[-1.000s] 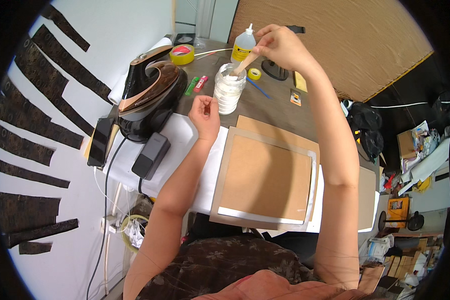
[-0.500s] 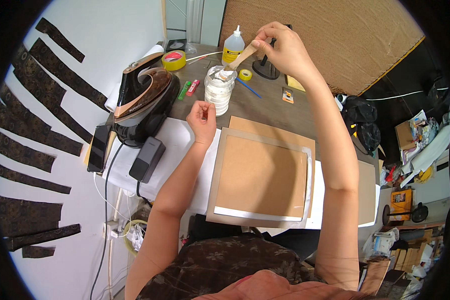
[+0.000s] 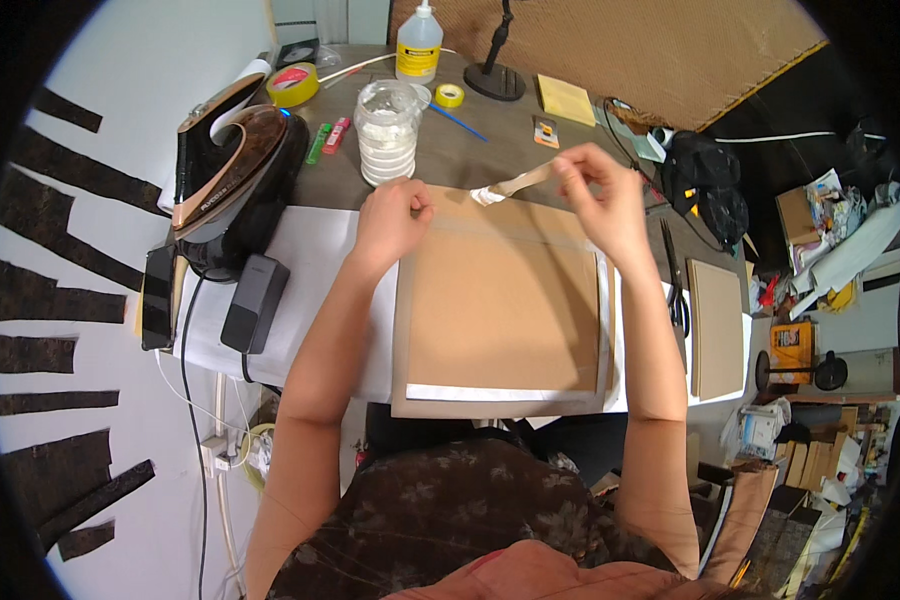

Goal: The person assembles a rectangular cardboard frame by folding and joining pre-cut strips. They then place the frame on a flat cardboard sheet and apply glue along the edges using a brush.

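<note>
My right hand (image 3: 602, 198) pinches a flat wooden stick (image 3: 528, 180), tilted down to the left. A lump of white paste (image 3: 486, 196) clings to its lower tip, over the far edge of the brown board (image 3: 505, 310). White strips run along the near and right sides of this board. My left hand (image 3: 394, 222) is closed, fingers curled, beside the board's far left corner; nothing shows in it. Just beyond it stands a clear ribbed jar (image 3: 386, 150) of white paste, its mouth open.
A black and copper iron (image 3: 232, 180) stands at left, near a dark box-shaped device (image 3: 254, 303) and a phone (image 3: 159, 297). Behind are a squeeze bottle (image 3: 418, 48), yellow tape (image 3: 292, 84) and a black stand (image 3: 494, 80). Black scissors (image 3: 674, 285) and another board (image 3: 716, 330) lie right.
My right hand has brought the stick with paste out of the jar, towards me and right, over the board. My left hand stays closed near the jar. The whole view has shifted.
</note>
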`<state>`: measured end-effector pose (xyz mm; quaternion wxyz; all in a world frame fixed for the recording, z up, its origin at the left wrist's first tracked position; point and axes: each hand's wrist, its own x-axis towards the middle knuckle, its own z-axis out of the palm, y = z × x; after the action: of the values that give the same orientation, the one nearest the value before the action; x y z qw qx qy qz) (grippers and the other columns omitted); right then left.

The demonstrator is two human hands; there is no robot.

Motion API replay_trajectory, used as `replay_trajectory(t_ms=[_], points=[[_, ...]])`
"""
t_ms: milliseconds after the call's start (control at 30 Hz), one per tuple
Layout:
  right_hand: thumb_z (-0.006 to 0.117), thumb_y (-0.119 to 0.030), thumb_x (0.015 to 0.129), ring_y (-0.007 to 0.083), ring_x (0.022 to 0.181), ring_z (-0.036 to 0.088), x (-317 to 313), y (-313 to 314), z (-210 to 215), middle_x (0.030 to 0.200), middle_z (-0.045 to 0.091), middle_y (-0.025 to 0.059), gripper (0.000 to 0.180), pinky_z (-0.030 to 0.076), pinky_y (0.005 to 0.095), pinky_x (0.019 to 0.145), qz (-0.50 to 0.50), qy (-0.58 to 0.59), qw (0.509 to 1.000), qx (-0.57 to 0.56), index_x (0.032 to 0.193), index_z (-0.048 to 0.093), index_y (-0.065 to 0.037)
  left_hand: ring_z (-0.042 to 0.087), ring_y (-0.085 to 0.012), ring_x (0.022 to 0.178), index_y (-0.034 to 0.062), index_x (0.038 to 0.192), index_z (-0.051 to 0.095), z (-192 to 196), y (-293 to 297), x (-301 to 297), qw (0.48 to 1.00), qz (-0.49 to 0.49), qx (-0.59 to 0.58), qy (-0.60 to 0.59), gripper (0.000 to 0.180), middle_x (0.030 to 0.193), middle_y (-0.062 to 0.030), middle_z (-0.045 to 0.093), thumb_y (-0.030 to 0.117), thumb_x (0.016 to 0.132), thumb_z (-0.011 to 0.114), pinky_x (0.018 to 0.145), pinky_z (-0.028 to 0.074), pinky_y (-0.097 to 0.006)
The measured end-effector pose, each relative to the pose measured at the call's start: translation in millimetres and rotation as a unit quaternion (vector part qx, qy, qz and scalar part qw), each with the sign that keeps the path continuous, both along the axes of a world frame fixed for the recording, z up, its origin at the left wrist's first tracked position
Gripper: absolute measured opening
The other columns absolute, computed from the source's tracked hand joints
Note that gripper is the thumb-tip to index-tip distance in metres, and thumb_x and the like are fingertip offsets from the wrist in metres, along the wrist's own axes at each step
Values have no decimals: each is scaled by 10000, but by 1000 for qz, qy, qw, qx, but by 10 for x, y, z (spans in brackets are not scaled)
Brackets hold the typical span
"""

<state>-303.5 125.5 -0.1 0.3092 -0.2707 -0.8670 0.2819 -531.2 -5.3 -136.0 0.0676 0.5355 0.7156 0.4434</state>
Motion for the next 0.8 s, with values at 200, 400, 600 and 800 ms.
replay_trajectory(t_ms=[200, 400, 600, 800], points=[[665, -135, 944, 221, 631, 659, -280, -30, -195, 768, 700, 120, 126, 513, 317, 610, 58, -94, 993, 51, 957, 671, -10, 680, -286, 813, 17, 849, 669, -46, -46, -75, 994, 67, -89, 8, 245, 881, -135, 690, 175, 738, 818, 726, 532, -386], [670, -148, 943, 185, 589, 607, -481, -100, -333, 714, 662, 103, 142, 491, 318, 579, 109, -82, 989, 56, 919, 664, -8, 680, -262, 747, -3, 905, 675, -148, -47, -191, 982, 75, -167, -52, 350, 803, -129, 685, 216, 702, 858, 699, 537, -374], [670, -149, 945, 141, 558, 522, -554, -88, -407, 681, 620, 79, 139, 455, 303, 552, 146, -80, 986, -3, 934, 684, -11, 683, -250, 827, 25, 965, 697, -258, -40, -304, 981, -1, -165, -106, 363, 865, -109, 694, 183, 667, 832, 756, 540, -363], [664, -128, 939, 169, 592, 537, -708, -164, -498, 767, 647, 98, 129, 456, 312, 566, 191, -2, 981, 7, 937, 675, 1, 675, -260, 849, 30, 957, 699, -285, -45, -314, 981, -22, -153, -117, 382, 892, -110, 684, 180, 624, 811, 768, 539, -369]])
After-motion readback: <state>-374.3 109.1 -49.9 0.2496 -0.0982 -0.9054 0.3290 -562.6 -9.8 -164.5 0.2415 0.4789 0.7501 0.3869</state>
